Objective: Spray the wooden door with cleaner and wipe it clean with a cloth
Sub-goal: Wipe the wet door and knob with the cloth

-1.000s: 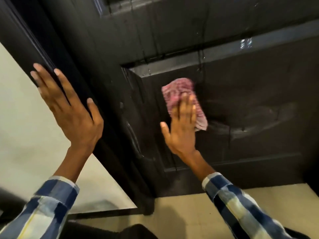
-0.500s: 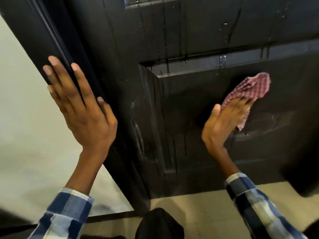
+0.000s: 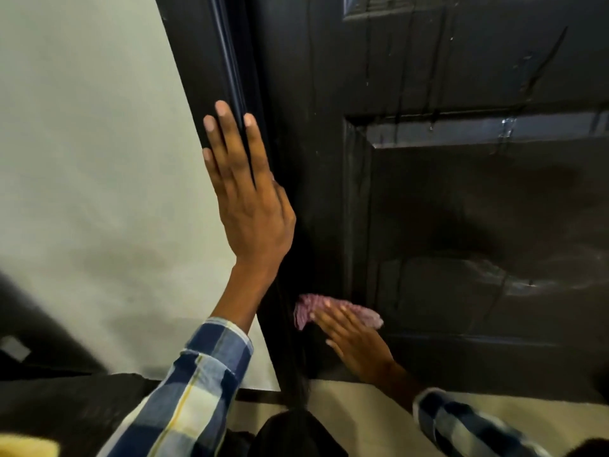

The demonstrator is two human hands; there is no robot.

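Note:
The dark wooden door [image 3: 461, 199] fills the right of the head view, wet, with drip streaks running down its panels. My left hand [image 3: 245, 199] lies flat with fingers spread against the door's left edge. My right hand [image 3: 354, 338] presses a pink checked cloth [image 3: 308, 310] flat against the door's lower left, near the bottom rail. The cloth shows above and left of my fingers. No spray bottle is in view.
A pale wall [image 3: 99, 159] stands left of the door. Light floor tiles [image 3: 379, 420] run below the door. A dark object [image 3: 290, 433] sits at the bottom centre by my legs, and something yellow [image 3: 26, 446] shows at the bottom left corner.
My right hand swept the cloth from the panel's left to its upper right, then down to the door's lower left. My left hand stayed on the door edge.

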